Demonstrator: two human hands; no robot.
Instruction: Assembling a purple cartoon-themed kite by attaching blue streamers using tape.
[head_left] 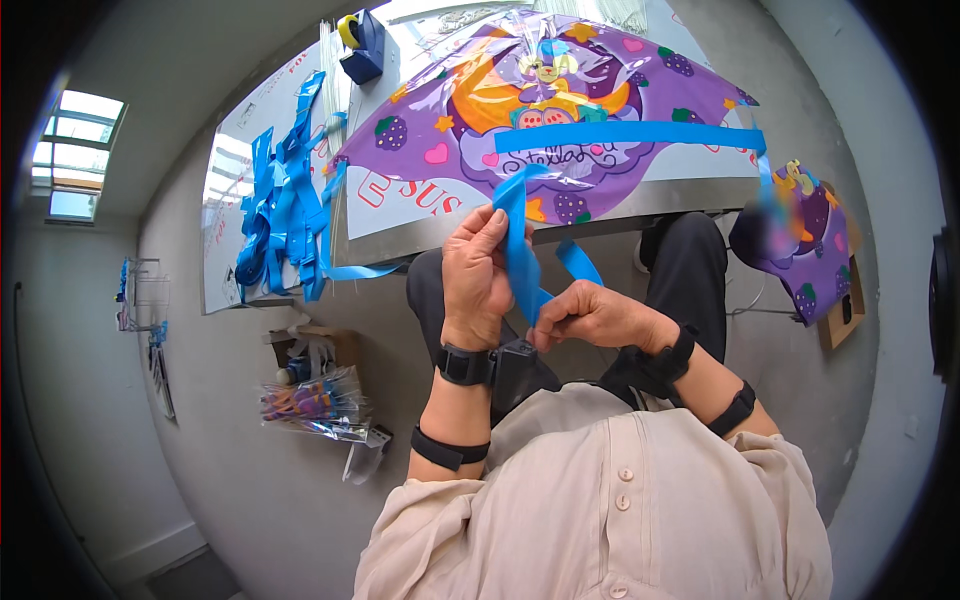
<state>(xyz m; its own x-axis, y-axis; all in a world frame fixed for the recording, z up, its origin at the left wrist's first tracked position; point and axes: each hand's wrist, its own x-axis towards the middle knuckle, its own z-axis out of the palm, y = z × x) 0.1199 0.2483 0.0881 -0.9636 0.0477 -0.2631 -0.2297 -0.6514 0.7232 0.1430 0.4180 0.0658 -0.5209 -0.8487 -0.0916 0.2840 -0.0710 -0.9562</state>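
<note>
Beige shirt [620,480] nearest, just behind the hands, black trousers [690,270] under them. Left hand [475,275]: fingers nearly closed, thumb and fingers pinching blue ribbon [523,268]. Right hand [590,315]: fingers curled, fingertips pinching the same ribbon lower down, close beside left hand. Ribbon stands twisted between them; another blue piece pokes up just beyond right hand. Purple printed sheet [400,150] lies flat ahead of both hands, a straight blue strip [630,137] across it; can't tell if that joins the held ribbon. Ribbon pile [285,215] ahead and left of left hand. Table edge [400,246] runs just ahead of the hands, which are over the lap. Floor [400,380] left of left forearm, open box [335,347] on that side; second printed sheet [815,250] well right of right hand.
</note>
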